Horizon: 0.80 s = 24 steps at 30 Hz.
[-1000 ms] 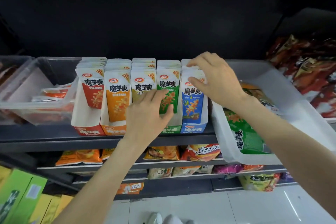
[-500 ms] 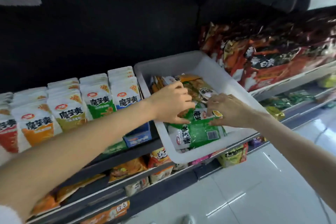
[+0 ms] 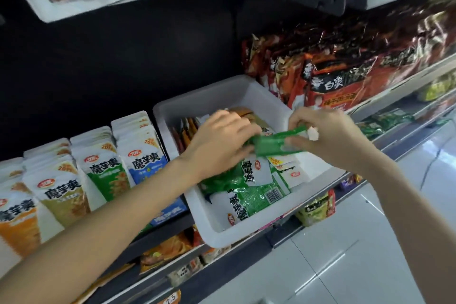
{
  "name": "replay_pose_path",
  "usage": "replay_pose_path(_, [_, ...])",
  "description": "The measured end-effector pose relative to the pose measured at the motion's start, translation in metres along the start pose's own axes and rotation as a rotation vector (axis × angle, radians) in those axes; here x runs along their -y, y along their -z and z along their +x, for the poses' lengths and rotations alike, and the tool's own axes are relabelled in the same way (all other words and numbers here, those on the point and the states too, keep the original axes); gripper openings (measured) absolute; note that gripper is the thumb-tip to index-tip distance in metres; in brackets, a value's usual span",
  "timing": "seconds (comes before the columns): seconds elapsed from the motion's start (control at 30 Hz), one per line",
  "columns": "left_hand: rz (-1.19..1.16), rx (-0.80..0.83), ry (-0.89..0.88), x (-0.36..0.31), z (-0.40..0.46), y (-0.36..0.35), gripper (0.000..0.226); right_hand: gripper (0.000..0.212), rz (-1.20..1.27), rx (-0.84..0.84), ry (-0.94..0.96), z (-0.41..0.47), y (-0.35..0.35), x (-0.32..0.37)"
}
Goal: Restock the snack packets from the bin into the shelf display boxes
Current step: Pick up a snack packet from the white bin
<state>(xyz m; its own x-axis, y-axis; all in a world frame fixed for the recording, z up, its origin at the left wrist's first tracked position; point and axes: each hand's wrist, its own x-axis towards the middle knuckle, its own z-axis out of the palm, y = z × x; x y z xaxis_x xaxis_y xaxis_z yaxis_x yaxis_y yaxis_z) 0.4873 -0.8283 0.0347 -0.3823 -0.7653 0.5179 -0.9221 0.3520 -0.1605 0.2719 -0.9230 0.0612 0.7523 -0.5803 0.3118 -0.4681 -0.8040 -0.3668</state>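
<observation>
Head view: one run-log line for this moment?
stage: picking from bin | left hand: holds green packet | right hand: pinches same packet's end | display boxes: beside bin

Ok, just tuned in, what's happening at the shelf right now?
A person is restocking snacks. Both hands are over the white bin on the shelf: the right hand pinches a green packet lifted above the pile, and the left hand grips its other end. More green packets lie in the bin. The display boxes to the left already hold rows of packets.
</observation>
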Motion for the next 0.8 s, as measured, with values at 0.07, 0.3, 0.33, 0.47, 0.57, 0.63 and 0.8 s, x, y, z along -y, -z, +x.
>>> replay_pose_path(0.07, [0.029,-0.227,0.136,0.003,0.001,0.015,0.024,0.016,0.05,-0.322,0.003,-0.01,0.004,0.008])
replay_pose_path(0.3, [-0.106,-0.257,0.671,-0.023,-0.018,0.053,0.059,0.017,-0.005,-0.91,0.163,-0.01,-0.053,0.064])
replay_pose_path(0.33, [-0.187,-0.228,0.722,-0.027,-0.021,0.057,0.063,0.018,-0.027,-0.922,0.206,-0.008,-0.063,0.073])
replay_pose_path(0.47, [-0.614,-0.252,0.861,-0.034,-0.037,0.065,0.041,0.016,-0.129,-0.816,0.458,-0.002,-0.088,0.109])
replay_pose_path(0.57, [-0.74,-0.359,0.933,-0.024,-0.059,0.078,0.033,0.015,-0.075,-0.588,0.587,0.002,-0.094,0.118])
replay_pose_path(0.63, [-0.768,-0.39,0.981,-0.014,-0.079,0.09,0.036,0.022,0.093,-0.476,0.54,0.007,-0.09,0.121])
replay_pose_path(0.8, [-0.937,-0.433,1.123,0.004,-0.131,0.108,0.044,0.04,0.76,-0.145,0.155,0.039,-0.063,0.151])
